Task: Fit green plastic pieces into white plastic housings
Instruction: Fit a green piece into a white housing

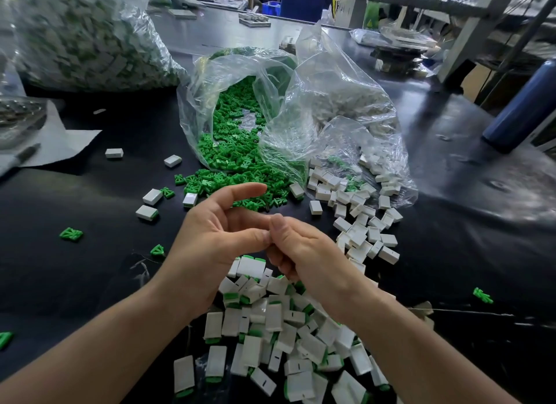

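Note:
My left hand (216, 238) and my right hand (304, 253) meet at the thumbs above the black table. The left hand's fingers are spread and I see nothing in it. The right hand's fingers curl downward, hiding its palm. Just below them lies a heap of white housings with green pieces fitted (279, 337). Loose green pieces (237, 150) spill from a clear bag (228, 72) beyond the hands. Empty white housings (358, 223) spill from a second clear bag (346, 102) to the right.
A large bag of assembled parts (84, 36) stands at the back left. A dark blue bottle (523, 102) stands at the right. Stray housings (152, 196) and green pieces (71, 234) dot the black table (90, 283). A marker (25, 155) lies on white paper at the left.

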### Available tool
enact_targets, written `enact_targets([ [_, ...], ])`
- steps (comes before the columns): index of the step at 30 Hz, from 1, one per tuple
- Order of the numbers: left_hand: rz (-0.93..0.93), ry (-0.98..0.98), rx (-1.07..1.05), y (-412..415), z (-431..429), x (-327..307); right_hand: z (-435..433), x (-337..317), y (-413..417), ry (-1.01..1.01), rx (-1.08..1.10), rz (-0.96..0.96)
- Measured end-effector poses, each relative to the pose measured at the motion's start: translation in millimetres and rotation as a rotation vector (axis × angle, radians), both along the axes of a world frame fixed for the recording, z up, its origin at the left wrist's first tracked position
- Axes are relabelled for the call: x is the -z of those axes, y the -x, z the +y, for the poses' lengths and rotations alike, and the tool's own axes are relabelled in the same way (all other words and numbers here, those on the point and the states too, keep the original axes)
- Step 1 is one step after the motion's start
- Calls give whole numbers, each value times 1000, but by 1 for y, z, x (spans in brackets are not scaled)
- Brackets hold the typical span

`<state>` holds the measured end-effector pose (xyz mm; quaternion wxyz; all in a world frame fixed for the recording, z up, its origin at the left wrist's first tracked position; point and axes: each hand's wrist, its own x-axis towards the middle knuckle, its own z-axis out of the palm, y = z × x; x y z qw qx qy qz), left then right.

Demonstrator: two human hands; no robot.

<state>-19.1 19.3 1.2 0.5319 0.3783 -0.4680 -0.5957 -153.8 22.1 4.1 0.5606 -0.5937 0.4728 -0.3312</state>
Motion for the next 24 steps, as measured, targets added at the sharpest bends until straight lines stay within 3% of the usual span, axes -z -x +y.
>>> enact_targets([
  [13,-28,-2,-59,1,0,3,0,3,-4,188,54,216],
  [24,3,-20,-62,2,1,2,1,5,-5,243,72,261],
])
